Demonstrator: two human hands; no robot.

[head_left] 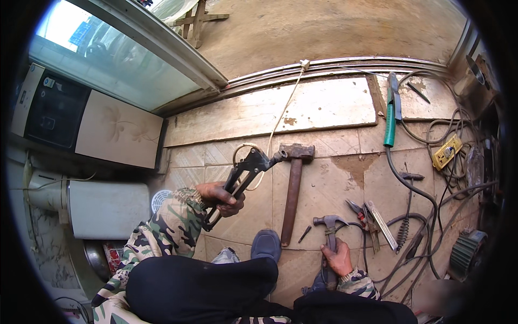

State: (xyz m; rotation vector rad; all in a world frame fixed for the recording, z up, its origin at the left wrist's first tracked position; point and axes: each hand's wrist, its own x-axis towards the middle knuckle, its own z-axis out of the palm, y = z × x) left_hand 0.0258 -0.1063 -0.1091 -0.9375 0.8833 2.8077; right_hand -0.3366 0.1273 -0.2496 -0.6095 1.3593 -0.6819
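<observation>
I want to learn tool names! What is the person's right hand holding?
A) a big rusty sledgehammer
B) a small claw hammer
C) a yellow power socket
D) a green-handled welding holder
B: the right hand grips the handle of the small claw hammer, while the big rusty sledgehammer lies untouched on the floor tiles nearby.

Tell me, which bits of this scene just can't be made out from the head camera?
- Handle of the claw hammer: covered by the right hand.
- Grip ends of the riveter: wrapped by the left hand.
- Blue shoe: heel hidden behind the dark trouser knee.
- Lower right floor: a blurred patch, nothing readable.
- Far right edge: the metal gear-like part fades into the dark fisheye rim.
</observation>
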